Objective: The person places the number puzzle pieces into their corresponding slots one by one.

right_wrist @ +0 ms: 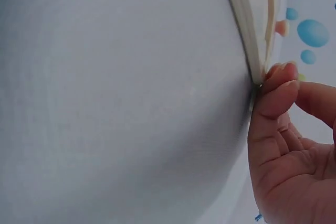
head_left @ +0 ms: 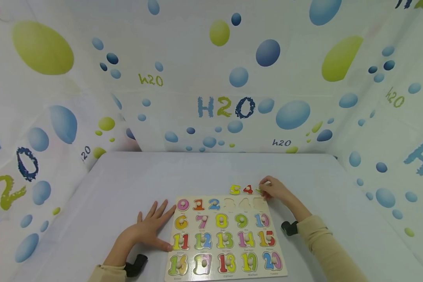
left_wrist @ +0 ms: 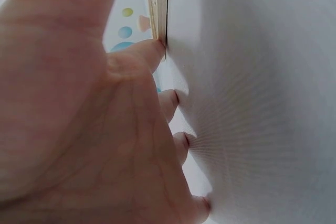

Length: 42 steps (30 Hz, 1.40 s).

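Note:
A wooden number puzzle board (head_left: pixel 194 231) lies on the table, its knobbed number pieces seated in rows. Three recesses at the right of its top row hold no pieces. Just beyond that edge lie a yellow 5 piece (head_left: pixel 234 190) and a red 4 piece (head_left: pixel 248 189). My right hand (head_left: pixel 273 188) pinches a green number piece (head_left: pixel 258 189) beside them; the fingers hide most of it. My left hand (head_left: pixel 149 227) rests with fingers spread on the table, its thumb touching the board's left edge. In the left wrist view, fingertips (left_wrist: pixel 181 140) press the cloth.
White cloth (head_left: pixel 137 176) covers the table around the board. Behind and at both sides hang printed curtains (head_left: pixel 183 94) with blue and green bubbles. A black wrist device (head_left: pixel 136 265) sits at the left wrist, another device (head_left: pixel 290 228) at the right.

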Motion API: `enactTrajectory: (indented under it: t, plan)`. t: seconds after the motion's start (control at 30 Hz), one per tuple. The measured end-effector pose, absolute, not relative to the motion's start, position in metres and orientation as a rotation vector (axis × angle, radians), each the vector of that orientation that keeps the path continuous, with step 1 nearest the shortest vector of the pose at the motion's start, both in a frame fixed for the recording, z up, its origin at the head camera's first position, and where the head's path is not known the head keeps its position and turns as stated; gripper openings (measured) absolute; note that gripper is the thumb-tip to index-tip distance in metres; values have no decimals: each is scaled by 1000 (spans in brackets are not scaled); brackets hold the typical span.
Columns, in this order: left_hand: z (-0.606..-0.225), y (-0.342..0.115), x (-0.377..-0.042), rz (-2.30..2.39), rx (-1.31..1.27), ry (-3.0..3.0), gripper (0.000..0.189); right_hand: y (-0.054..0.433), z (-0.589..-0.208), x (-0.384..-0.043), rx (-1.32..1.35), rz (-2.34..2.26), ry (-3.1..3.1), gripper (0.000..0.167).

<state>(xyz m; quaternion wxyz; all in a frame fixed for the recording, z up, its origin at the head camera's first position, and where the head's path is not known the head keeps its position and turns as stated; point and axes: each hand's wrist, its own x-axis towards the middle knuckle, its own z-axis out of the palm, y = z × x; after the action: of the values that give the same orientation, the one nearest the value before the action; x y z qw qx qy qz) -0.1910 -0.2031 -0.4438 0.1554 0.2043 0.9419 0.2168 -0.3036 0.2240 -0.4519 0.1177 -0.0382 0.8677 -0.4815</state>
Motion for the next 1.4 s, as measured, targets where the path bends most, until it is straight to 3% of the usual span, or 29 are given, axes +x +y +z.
enactTrajectory:
  t: [0.2, 0.53, 1.0, 1.4]
  plan:
    - [-445, -201, -193, 595, 595, 2701, 116, 226, -456, -306, -22, -1455, 2557, 17]
    - [-445, -203, -194, 609, 599, 2708, 116, 218, -445, -304, -90, -1502, 2613, 14]
    - [-448, -202, -190, 621, 565, 2712, 116, 147, -446, -280, -642, -1224, 2416, 10]
    - [-450, -203, -192, 617, 548, 2728, 117, 126, -444, -275, -538, -1171, 2404, 9]
